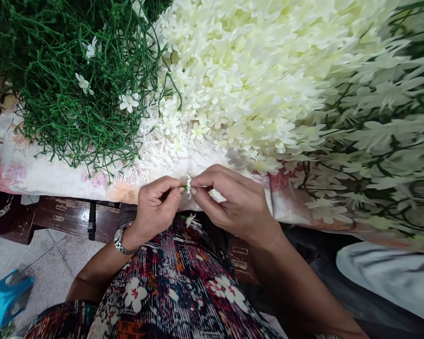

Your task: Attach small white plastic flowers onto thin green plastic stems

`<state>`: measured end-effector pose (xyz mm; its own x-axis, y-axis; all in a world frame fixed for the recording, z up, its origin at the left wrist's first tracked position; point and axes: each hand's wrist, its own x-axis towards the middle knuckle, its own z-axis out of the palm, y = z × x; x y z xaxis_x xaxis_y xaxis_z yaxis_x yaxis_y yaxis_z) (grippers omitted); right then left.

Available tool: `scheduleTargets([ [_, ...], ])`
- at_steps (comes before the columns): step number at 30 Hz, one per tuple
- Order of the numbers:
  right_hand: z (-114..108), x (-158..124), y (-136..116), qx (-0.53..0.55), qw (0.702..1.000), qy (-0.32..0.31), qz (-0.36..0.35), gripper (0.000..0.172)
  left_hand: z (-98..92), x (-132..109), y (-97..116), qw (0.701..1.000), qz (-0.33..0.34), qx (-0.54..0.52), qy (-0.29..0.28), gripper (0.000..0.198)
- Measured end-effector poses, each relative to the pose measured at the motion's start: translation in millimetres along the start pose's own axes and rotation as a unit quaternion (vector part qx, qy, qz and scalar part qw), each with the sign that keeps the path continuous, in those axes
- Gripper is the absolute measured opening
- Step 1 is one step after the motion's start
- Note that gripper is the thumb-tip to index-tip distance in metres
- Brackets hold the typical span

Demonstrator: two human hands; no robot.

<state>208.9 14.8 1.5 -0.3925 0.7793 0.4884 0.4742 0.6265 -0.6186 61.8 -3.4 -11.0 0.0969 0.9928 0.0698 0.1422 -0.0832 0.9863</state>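
A small white artificial flower (188, 183) is pinched between my two hands near the table's front edge. My left hand (159, 202) is closed, thumb and forefinger together on the flower's green stem side. On the other side, my right hand (235, 202) grips the flower at its white part with thumb and fingertips. The fingertips hide most of the flower. Beyond my left hand lies a heap of green plastic stems (88, 103), a few white blossoms among them. Loose white petal blossoms (247, 80) are piled past my right hand, and thin white stamens (148, 157) lie between the heaps.
A floral cloth (60, 172) covers the table. Sprays of white flowers on green stems (381, 141) fill the right side. One loose flower (191, 220) rests on the patterned clothing at my lap. A wooden bench (70, 219) and a blue stool (7, 301) stand lower left.
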Motion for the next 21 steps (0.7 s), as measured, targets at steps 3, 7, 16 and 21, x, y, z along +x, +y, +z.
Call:
scheduleTargets([
  [3, 2, -1, 2, -0.025, 1.000, -0.004, -0.013, 0.012, 0.4, 1, -3, 1.000, 0.020, 0.005, 0.000, 0.012],
  [7, 7, -1, 4, -0.039, 0.999, -0.006, -0.026, 0.013, -0.3, 2, -3, 0.999, 0.036, 0.017, 0.005, 0.015],
  [16, 16, 4, 2, -0.046, 0.998, 0.007, -0.039, 0.010, -4.2, 1, -6, 1.000, 0.001, 0.002, 0.012, 0.014],
  [21, -2, 8, 2, 0.000, 1.000, -0.011, -0.018, 0.009, -6.4, -1, 0, 0.997, -0.016, -0.068, -0.026, 0.013],
])
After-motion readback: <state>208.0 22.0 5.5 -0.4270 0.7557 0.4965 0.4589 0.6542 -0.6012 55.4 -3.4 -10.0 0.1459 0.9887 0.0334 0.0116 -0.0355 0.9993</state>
